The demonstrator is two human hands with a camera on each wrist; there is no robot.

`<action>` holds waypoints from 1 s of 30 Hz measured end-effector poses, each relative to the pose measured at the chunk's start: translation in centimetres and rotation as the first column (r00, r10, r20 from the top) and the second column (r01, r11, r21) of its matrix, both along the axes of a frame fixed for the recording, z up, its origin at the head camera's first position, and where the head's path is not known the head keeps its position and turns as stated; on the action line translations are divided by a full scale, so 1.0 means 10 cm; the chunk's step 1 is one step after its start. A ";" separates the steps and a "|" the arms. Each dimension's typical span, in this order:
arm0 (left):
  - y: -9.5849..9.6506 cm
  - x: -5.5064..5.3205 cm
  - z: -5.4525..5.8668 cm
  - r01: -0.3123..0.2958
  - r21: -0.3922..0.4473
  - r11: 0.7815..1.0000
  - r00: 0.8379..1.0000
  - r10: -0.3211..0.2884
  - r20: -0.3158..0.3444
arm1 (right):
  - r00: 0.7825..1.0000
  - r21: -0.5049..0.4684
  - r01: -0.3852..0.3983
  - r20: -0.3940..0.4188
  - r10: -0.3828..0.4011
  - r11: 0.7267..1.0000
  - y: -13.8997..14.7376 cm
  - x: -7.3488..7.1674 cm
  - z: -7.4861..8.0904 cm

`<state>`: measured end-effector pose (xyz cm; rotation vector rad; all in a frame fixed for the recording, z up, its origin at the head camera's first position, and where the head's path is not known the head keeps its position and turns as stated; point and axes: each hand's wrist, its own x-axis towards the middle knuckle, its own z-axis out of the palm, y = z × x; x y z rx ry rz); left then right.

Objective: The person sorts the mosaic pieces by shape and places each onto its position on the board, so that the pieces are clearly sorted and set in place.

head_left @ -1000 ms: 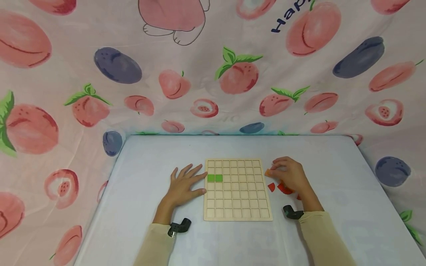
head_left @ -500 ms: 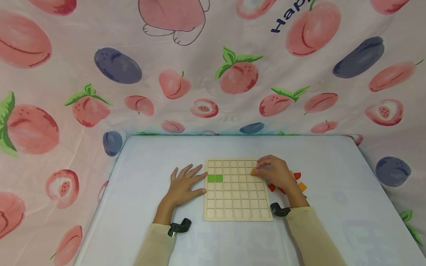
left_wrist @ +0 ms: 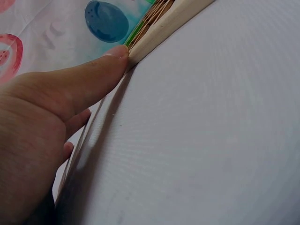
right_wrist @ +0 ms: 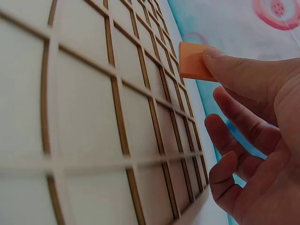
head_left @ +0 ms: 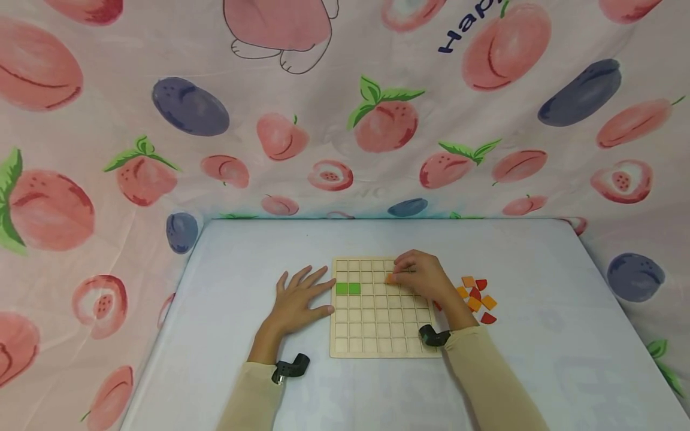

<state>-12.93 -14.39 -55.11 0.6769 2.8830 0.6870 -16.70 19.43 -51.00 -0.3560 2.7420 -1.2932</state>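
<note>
"Tile point(head_left: 390, 279), orange: where is it sitting relative to the right hand point(head_left: 423, 276)?"

"Just left of the fingertips, over the upper middle of the board point(head_left: 383, 329) in the head view. Thumb and finger are pinching it; in the right-wrist view the other fingers are lying bent below. The views are not settling whether it is touching the board."

"Which long axis is it presenting?"

"None is showing clearly; its outline is looking roughly square, though fingers are covering part of it."

"And the green tiles point(head_left: 342, 288)?"

"They are occupying the two leftmost cells of the third row from the top, left of and slightly below the orange one in the frame, bare cells intervening."

"Which hand is lying nearer to them?"

"The left hand point(head_left: 296, 304): fingers spread, gripping nothing, it is resting with its thumb touching the board's left edge."
</note>
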 end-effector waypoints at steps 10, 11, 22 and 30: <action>0.00 0.00 0.01 -0.001 0.002 1.000 1.000 0.001 0.002 | 0.997 -0.027 -0.056 0.043 0.057 0.998 -0.23 -0.02 0.00; 0.00 0.00 0.01 -0.002 0.003 1.000 1.000 0.002 0.001 | 0.997 -0.027 -0.064 0.046 0.065 0.998 -0.24 -0.02 -0.01; 0.01 0.00 0.01 -0.007 -0.014 1.000 1.000 0.007 0.004 | 0.994 -0.018 -0.086 0.071 0.087 0.996 -0.41 -0.04 -0.05; 0.01 0.00 0.02 -0.007 -0.016 1.000 1.000 0.007 -0.010 | 0.992 -0.006 -0.072 0.103 0.072 0.997 -0.46 -0.01 -0.04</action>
